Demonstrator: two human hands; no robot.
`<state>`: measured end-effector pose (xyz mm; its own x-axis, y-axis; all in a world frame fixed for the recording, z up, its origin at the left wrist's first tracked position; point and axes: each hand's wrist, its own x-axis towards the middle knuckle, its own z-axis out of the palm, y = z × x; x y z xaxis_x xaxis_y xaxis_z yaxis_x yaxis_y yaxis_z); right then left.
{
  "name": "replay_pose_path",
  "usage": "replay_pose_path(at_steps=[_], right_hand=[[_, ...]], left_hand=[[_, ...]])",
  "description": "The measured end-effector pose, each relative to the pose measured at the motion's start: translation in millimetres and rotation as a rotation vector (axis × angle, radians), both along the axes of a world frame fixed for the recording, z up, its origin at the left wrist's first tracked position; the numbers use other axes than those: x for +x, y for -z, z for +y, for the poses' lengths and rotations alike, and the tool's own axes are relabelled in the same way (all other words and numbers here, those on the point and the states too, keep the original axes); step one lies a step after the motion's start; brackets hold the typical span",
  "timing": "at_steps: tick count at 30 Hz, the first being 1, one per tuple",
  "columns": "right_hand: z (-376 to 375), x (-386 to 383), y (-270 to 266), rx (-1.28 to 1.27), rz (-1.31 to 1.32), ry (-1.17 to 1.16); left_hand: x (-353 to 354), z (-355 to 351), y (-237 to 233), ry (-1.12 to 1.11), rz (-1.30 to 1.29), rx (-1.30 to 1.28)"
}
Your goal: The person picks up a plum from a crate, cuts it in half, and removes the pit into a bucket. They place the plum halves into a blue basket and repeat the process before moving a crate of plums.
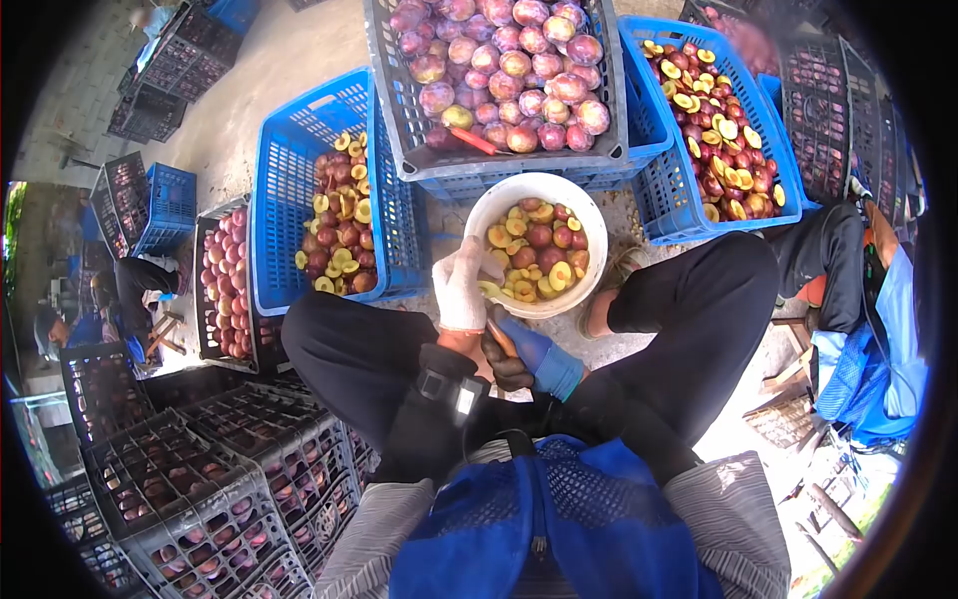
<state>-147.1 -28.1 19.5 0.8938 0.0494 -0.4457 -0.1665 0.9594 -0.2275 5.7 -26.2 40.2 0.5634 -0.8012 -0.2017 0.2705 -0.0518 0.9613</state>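
Note:
A round white bucket (590,218) stands between my feet, partly filled with cut yellow-fleshed plum halves (539,248). My left hand (461,285), in a white glove, is at the bucket's left rim. Its fingers reach over the edge, apart, close to some yellow plum pieces; nothing shows in them. Just below the bucket, my right hand (534,357), in a blue glove with dark fingers, is closed around an orange-brown handle (502,337). The working end of that tool is hidden.
A grey crate of whole plums (514,64) stands ahead, with a red tool (474,140) on the fruit. Blue crates (274,200) (654,200) of halved plums flank the bucket. Black crates (215,489) are stacked at left. Other people sit at both sides.

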Motion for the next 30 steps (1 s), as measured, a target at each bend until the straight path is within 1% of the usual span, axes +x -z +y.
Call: replay_pose_path(at_steps=[1, 2, 5, 6, 8, 9, 10, 11, 13, 15, 17, 18, 19, 21, 22, 24, 25, 26, 27, 28, 29, 30], right_hand=[[-3, 0, 2, 0.09, -0.106, -0.008], [-3, 1, 8, 0.214, -0.137, 0.026], [-14, 5, 12, 0.307, -0.384, 0.092], [-19, 9, 10, 0.261, -0.474, 0.053], [-23, 11, 16, 0.322, -0.578, 0.153], [-25, 15, 20, 0.353, -0.634, 0.199], [-37, 10, 24, 0.326, -0.52, 0.317], [-36, 11, 28, 0.177, -0.173, 0.366], [-40, 10, 29, -0.143, 0.52, 0.449], [-38, 6, 26, -0.303, 0.569, 0.467], [-29, 2, 23, -0.464, 0.624, 0.46], [-27, 2, 23, -0.544, 0.649, 0.461], [-28, 0, 22, -0.52, 0.661, 0.491], [-32, -2, 14, -0.466, 0.685, 0.556], [-35, -6, 10, -0.479, 0.671, 0.618], [-54, -18, -3, -0.507, 0.648, 0.735], [-68, -25, -15, -0.397, 0.674, 0.719], [-73, -36, -4, -0.416, 0.658, 0.751], [-79, -45, 1, -0.422, 0.64, 0.778], [-84, -55, 7, -0.427, 0.622, 0.805], [-89, -63, 1, -0.414, 0.609, 0.829], [-92, -67, -8, -0.399, 0.588, 0.878]], left_hand=[[1, 0, 1, -0.024, -0.008, -0.002], [4, -3, 5, -0.001, 0.099, 0.025], [16, -9, 16, 0.085, 0.79, 0.034], [15, -15, 23, 0.049, 0.743, 0.048], [9, -26, 37, -0.147, 0.687, 0.157], [11, -32, 36, -0.248, 0.653, 0.209], [15, -36, 35, -0.362, 0.583, 0.247], [18, -33, 33, -0.474, 0.515, 0.29], [38, -23, 30, -0.443, 0.256, 0.272], [65, -14, -2, -0.53, 0.071, 0.17], [100, 0, -29, -0.681, -0.239, 0.16], [116, 4, -40, -0.66, -0.504, 0.276], [128, 7, -48, -0.631, -0.772, 0.387], [130, 8, -58, -0.543, -1.588, 1.003], [121, 6, -60, -0.512, -1.583, 0.848], [95, -10, -55, -0.143, -1.345, 0.72], [88, -16, -29, 0.137, -1.39, 0.564], [60, -27, -20, 0.265, -1.175, 0.396], [38, -41, -1, 0.454, -1.114, 0.464], [14, -54, 13, 0.71, -1.075, 0.554], [-4, -68, 51, 0.819, -1.063, 0.586], [-21, -71, 93, 0.814, -1.078, 0.436]])
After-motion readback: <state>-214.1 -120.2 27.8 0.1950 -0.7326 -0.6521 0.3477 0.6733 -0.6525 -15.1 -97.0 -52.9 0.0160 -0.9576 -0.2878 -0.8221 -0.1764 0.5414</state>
